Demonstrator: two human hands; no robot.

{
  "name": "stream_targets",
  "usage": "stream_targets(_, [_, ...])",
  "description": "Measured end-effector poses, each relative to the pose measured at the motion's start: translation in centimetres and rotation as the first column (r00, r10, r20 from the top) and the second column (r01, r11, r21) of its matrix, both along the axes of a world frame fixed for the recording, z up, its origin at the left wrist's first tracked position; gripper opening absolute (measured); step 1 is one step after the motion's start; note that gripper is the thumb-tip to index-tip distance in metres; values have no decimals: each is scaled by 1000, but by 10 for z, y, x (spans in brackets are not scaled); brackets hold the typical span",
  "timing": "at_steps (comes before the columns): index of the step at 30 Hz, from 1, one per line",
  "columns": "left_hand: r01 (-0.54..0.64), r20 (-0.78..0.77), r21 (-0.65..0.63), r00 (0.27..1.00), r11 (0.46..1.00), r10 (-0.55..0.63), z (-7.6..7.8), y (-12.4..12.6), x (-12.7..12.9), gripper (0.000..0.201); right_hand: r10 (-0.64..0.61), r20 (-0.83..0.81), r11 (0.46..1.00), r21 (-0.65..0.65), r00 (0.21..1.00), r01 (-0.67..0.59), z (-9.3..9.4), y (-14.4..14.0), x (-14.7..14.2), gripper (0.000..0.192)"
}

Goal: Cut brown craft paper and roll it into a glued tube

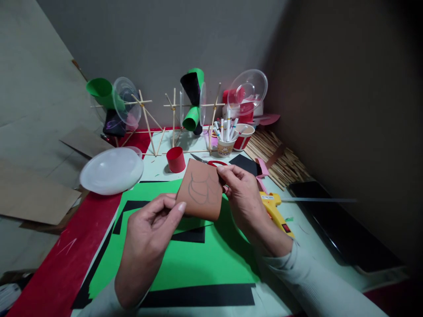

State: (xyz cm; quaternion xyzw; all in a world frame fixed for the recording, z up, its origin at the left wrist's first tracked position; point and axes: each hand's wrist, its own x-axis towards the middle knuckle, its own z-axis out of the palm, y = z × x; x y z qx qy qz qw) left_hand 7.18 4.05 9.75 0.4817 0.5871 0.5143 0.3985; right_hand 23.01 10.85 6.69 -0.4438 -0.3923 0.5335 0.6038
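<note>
Pinching opposite edges of a small brown rectangle of folded paper or card (pixel 203 189), two bare hands hold it above the middle of a crowded pale table (pixel 302 253). The left hand (pixel 147 240) has thumb and fingers clamped on its lower left edge; the right hand (pixel 243 191) has thumb and fingers closed on its upper right corner. Gripping it only by the margins seems to keep it steady and leaves the grey curved lines drawn on its face uncovered, tilted up for the person to see.

Beneath, bright green sheets (pixel 205 273) lie flat over black paper strips (pixel 205 297). Just beyond stands a short red tube (pixel 176 160), beside metal scissors with red handles (pixel 214 163), partly hidden. A yellow glue gun (pixel 271 201) rests near the right wrist, probably for easy reach. White markers (pixel 228 125) stand in a small patterned cup (pixel 225 149), likely to keep them together. Behind, thin wooden stick frames (pixel 174 123) hold up green and black cones (pixel 191 119), apparently to keep them off the table.
</note>
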Motion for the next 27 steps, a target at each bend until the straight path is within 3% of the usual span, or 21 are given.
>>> stream_targets(8, [-47, 43, 5, 998, 999, 47, -4, 7, 0, 33, -47, 85, 996, 75, 995, 40, 6, -2, 1, 25])
stream_targets(14, [108, 201, -35, 975, 994, -99, -16, 12, -1, 44, 23, 262, 991, 118, 965, -56, 8, -12, -9, 24])
stream_targets(21, [63, -26, 36, 998, 997, -62, -24, 27, -15, 26, 145, 507, 962, 129, 850, -241, 2, -11, -12, 20])
stream_targets(27, [237, -207, 68, 954, 969, -218, -21, 34, -22, 11, 217, 696, 838, 227, 685, -496, 9, -10, 0, 15])
